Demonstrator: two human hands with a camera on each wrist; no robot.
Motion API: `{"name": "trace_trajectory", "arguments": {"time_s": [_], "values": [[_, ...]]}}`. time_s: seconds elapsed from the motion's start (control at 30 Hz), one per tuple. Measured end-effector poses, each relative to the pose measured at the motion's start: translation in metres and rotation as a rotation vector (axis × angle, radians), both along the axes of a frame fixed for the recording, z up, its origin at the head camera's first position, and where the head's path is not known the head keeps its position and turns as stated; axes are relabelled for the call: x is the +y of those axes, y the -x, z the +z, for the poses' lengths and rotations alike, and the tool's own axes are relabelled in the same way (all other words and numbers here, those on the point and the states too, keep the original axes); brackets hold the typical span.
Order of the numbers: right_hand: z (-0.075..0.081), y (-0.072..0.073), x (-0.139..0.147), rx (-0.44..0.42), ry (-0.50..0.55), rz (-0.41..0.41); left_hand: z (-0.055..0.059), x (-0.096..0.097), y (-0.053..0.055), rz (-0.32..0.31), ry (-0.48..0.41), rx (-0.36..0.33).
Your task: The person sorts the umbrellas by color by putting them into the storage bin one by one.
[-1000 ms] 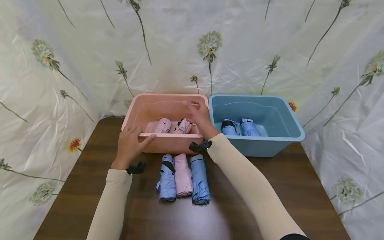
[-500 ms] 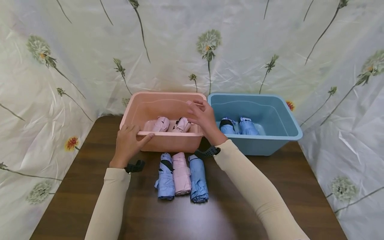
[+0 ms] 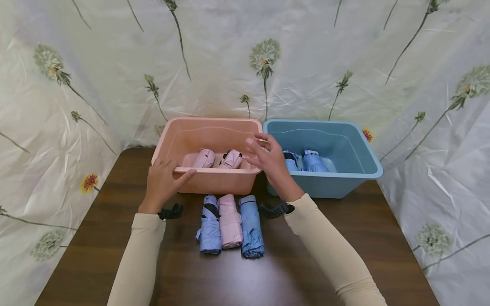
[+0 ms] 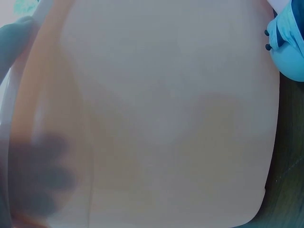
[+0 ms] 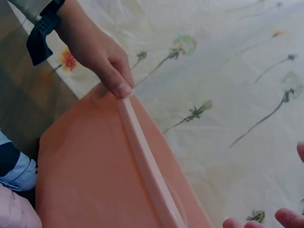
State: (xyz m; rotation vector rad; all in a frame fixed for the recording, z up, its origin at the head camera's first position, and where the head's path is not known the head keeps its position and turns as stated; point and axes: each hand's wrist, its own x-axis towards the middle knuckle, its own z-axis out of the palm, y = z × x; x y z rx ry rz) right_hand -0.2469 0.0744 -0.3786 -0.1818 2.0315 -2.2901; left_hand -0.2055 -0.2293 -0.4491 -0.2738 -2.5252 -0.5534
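My left hand point(image 3: 160, 182) grips the front left corner of a pink plastic bin point(image 3: 214, 180), thumb along the front rim. The right wrist view also shows this left hand point(image 5: 97, 54) pinching the rim. My right hand point(image 3: 272, 163) hovers at the bin's right end with fingers spread, holding nothing. Inside the pink bin lie two folded pink umbrellas, a left one point(image 3: 205, 158) and a right one point(image 3: 232, 159). In front, a light blue umbrella point(image 3: 210, 229), a pink umbrella point(image 3: 230, 225) and a darker blue umbrella point(image 3: 251, 229) lie side by side. The left wrist view is filled by the bin's wall point(image 4: 166, 118).
A blue plastic bin point(image 3: 325, 185) stands right beside the pink one, with two folded blue umbrellas point(image 3: 314, 161) inside. Both bins are at the back of a dark wooden table point(image 3: 329, 229). A flower-printed sheet point(image 3: 214, 51) hangs behind and along the sides.
My right hand has drawn back to the right and toward me, from over the pink bin to between the two bins. The left hand keeps its grip on the rim.
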Motion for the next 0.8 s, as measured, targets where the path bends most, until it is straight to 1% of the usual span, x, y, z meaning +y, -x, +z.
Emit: {"name": "trace_trajectory", "arguments": {"time_s": [0.23, 0.43, 0.57, 0.67, 0.8], "values": [[-0.001, -0.019, 0.013, 0.016, -0.031, -0.003, 0.001, 0.001, -0.001, 0.004, 0.001, -0.014], [-0.004, -0.033, 0.025, 0.023, -0.069, -0.001, 0.001, 0.002, -0.001, 0.000, -0.004, -0.017], [-0.011, -0.044, 0.034, 0.024, -0.105, -0.009, 0.000, 0.003, -0.001, -0.003, -0.003, -0.023], [-0.020, -0.053, 0.042, 0.013, -0.138, -0.019, -0.001, 0.003, 0.000, -0.003, -0.002, -0.023], [-0.030, -0.063, 0.050, 0.020, -0.182, -0.016, 0.000, 0.002, 0.000, 0.006, -0.001, -0.015]]}}
